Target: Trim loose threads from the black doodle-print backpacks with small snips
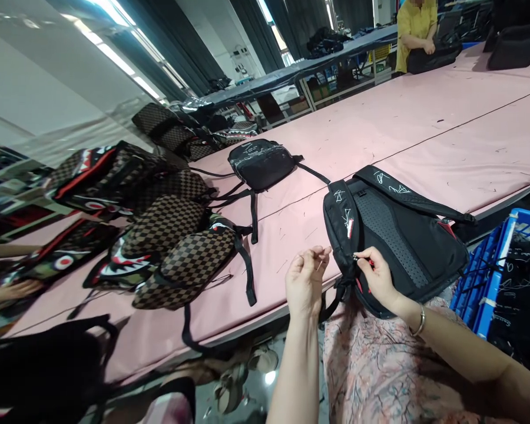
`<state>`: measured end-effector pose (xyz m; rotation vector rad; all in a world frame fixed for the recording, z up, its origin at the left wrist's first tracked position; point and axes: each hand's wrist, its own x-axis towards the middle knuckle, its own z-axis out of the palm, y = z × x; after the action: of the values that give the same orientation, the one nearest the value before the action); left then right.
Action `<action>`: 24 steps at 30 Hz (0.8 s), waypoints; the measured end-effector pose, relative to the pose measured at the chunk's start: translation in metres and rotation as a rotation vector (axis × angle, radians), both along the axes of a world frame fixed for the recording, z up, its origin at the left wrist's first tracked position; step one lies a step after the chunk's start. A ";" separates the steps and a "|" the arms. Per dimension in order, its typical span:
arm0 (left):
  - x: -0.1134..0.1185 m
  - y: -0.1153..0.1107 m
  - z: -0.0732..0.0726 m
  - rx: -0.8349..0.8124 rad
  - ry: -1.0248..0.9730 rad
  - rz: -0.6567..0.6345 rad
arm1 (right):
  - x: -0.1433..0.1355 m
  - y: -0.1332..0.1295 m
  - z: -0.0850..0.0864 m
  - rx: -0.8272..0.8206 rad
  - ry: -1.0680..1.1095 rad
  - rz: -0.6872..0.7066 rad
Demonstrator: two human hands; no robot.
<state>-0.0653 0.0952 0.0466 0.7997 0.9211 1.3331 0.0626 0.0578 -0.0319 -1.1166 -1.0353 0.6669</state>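
Note:
A black backpack (393, 247) with white scribbled marks lies on the pink table's near edge, against my lap. Its back panel and two shoulder straps face up. My right hand (377, 275) is over its lower left part, thumb and fingers pinched beside the left shoulder strap (345, 217). Something small and dark shows at those fingertips, too small to name. Just left of the backpack, my left hand (307, 280) is raised with its fingers curled together. Whatever it may hold is too fine to make out.
Brown checked backpacks (189, 253) are heaped on the pink table (424, 126) to the left. A small black bag (262, 165) lies beyond. A blue crate (486, 282) with black pieces stands at right. Another person's hands (17, 291) are far left; a person in yellow (417, 29) works behind.

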 end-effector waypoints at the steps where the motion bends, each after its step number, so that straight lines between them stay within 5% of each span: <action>1: -0.004 0.001 -0.002 0.005 -0.015 0.014 | 0.002 -0.001 0.000 -0.035 0.097 0.019; 5: -0.028 -0.004 -0.029 0.104 0.288 0.080 | 0.017 -0.010 0.003 -0.148 0.407 0.175; 11: -0.044 -0.029 -0.072 0.166 0.769 -0.241 | 0.034 -0.027 0.014 -0.338 0.385 0.261; 17: -0.020 -0.021 -0.059 0.368 1.110 -0.276 | 0.020 -0.025 0.019 -0.456 0.310 0.292; 21: -0.003 -0.016 -0.046 0.337 0.919 -0.181 | 0.011 -0.016 0.015 -0.368 0.278 0.126; 24: 0.008 -0.011 -0.043 0.252 0.713 -0.076 | 0.006 -0.009 0.011 -0.264 0.232 0.237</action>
<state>-0.0576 0.0846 0.0038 1.5469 1.2639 1.1143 0.0683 0.0493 -0.0205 -1.1187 -0.9041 1.1220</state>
